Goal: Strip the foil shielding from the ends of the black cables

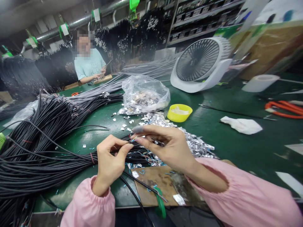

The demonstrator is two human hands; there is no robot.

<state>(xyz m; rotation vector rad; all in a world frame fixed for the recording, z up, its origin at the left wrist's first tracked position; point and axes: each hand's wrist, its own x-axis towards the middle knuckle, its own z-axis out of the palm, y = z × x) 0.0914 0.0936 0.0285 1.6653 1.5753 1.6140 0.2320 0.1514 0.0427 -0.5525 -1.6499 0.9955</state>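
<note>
Black cable [123, 145] end, pinched between both hands, bares coloured wires.

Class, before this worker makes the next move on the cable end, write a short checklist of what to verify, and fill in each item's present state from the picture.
1. Left hand pinches the black cable near its end: ok.
2. Right hand fingertips meet the thin coloured wires at the cable tip: ok.
3. Small dark tool in the right hand is seated properly: cannot tell, mostly hidden.
4. Cable bundle lies on the green table, clear of the hands: ok.
5. Work spot free of foil scraps: not ok, scraps lie under and beside the hands.
6. Yellow bowl stands upright: ok.
</note>
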